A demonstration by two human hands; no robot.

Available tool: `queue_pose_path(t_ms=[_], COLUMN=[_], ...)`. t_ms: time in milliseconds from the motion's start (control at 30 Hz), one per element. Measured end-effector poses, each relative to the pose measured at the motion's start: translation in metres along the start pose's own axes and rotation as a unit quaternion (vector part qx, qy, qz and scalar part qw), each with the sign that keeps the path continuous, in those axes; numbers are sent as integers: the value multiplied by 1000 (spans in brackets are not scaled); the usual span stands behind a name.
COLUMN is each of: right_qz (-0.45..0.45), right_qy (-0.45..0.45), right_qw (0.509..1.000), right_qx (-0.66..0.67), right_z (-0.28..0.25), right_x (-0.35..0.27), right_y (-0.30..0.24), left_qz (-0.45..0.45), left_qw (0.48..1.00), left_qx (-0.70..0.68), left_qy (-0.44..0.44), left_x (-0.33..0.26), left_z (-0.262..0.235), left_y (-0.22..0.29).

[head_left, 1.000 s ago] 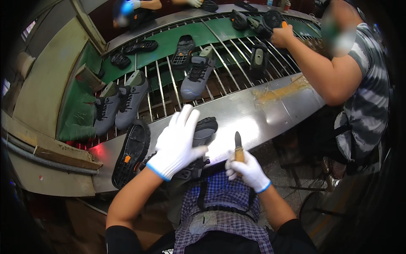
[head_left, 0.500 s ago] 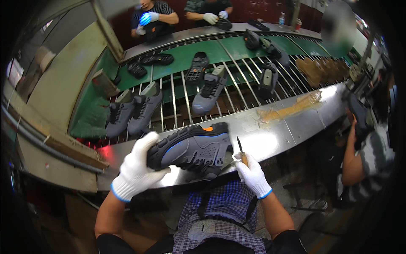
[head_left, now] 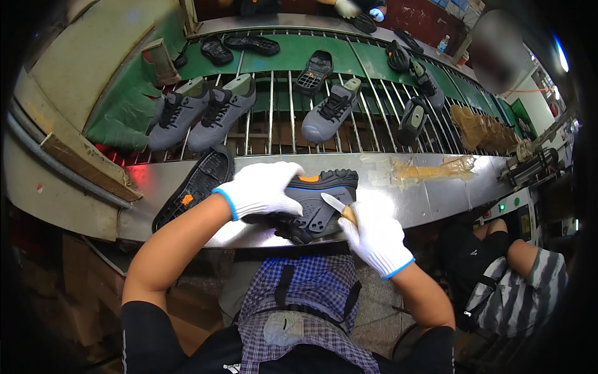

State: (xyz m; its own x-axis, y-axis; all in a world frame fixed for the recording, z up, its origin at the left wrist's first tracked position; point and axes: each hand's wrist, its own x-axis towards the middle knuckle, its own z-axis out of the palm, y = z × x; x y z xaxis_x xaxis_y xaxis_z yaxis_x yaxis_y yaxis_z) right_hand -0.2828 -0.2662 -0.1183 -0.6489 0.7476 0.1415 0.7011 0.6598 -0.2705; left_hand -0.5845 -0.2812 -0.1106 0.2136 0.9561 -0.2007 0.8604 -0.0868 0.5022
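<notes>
My left hand (head_left: 265, 190), in a white glove with a blue cuff, grips a grey shoe (head_left: 330, 194) by its middle. The shoe lies on its side over the metal ledge, its black lugged sole with an orange patch turned away from me. In my right hand (head_left: 379, 240), also gloved, is a small knife (head_left: 335, 202) with a wooden handle. Its blade points left and lies over the heel part of the shoe's side; whether it touches cannot be seen. Left of my left hand, a loose black shoe sole (head_left: 194, 188) with an orange mark rests on the ledge.
Beyond the metal ledge (head_left: 374, 181) runs a roller rack (head_left: 271, 118) holding several grey shoes (head_left: 330, 115) and black soles (head_left: 315, 70). Brown shoe-shaped pieces (head_left: 476, 128) stand at right. Co-workers' gloved hands (head_left: 347, 7) show across the line; a person in striped shorts (head_left: 529, 290) sits at right.
My left hand has shifted from the toe to the shoe's middle. The knife has swung from pointing up to lying over the shoe's side. The loose sole now shows at left.
</notes>
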Motion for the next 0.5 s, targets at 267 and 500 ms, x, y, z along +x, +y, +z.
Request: queue_pose_path(t_ms=[267,500], right_qz=[116,-31], right_qy=[-162,-9], right_qw=[946,997], right_qx=[256,73], right_z=[26,24], right_x=[32,29], right_y=[-1,-56], left_qz=[2,53], left_qw=[999,992], left_qx=[18,105], left_qy=[-34,39], left_x=[12,2], left_z=[3,17], left_y=[6,-1])
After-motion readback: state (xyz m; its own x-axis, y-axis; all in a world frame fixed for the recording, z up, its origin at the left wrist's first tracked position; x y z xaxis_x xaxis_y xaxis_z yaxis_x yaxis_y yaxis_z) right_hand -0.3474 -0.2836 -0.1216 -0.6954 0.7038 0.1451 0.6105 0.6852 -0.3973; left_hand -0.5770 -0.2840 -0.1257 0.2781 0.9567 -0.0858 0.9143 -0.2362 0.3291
